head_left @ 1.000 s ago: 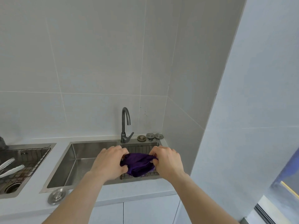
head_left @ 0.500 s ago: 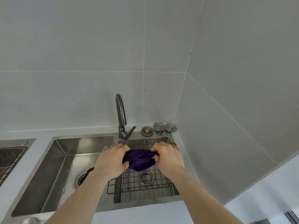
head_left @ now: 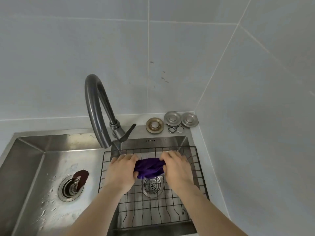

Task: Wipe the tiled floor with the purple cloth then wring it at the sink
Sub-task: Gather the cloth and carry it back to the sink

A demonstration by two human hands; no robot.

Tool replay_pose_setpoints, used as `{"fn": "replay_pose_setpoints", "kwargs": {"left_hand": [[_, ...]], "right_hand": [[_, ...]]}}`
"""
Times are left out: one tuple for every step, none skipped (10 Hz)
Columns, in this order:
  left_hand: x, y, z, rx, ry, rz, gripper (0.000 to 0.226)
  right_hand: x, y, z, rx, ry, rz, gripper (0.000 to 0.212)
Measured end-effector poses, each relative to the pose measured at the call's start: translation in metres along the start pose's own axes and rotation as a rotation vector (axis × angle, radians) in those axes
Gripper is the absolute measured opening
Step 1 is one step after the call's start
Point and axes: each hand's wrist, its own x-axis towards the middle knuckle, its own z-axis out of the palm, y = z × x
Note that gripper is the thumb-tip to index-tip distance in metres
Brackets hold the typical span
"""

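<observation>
The purple cloth is bunched up between my two hands above the right basin of the steel sink. My left hand grips its left end and my right hand grips its right end, knuckles up. Both hands hover over a black wire rack that sits in this basin, just above the round drain strainer. Much of the cloth is hidden inside my fists.
A dark curved faucet arches over the divider, its lever pointing right. Several metal drain plugs lie on the ledge in the back right corner. The left basin is wet, with a brown scrap on its drain. Tiled walls close in behind and right.
The view has come closer and tilted down over the sink. My hands, still holding the cloth, have gone lower over the wire rack in the right basin.
</observation>
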Motion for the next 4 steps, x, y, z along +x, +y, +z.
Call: {"fn": "replay_pose_setpoints", "kwargs": {"left_hand": [[0.009,0.001,0.027,0.011,-0.039,-0.011,0.04],[0.01,0.0,0.046,0.026,-0.093,-0.04,0.043],[0.009,-0.005,0.064,0.042,-0.045,-0.032,0.053],[0.009,-0.007,0.068,0.014,-0.061,-0.008,0.063]], "right_hand": [[0.008,0.008,0.025,-0.032,-0.05,0.012,0.035],[0.01,0.012,0.043,-0.033,-0.101,0.027,0.04],[0.004,0.022,0.061,-0.025,-0.127,0.001,0.047],[-0.001,0.025,0.068,-0.005,-0.183,-0.002,0.055]]}}
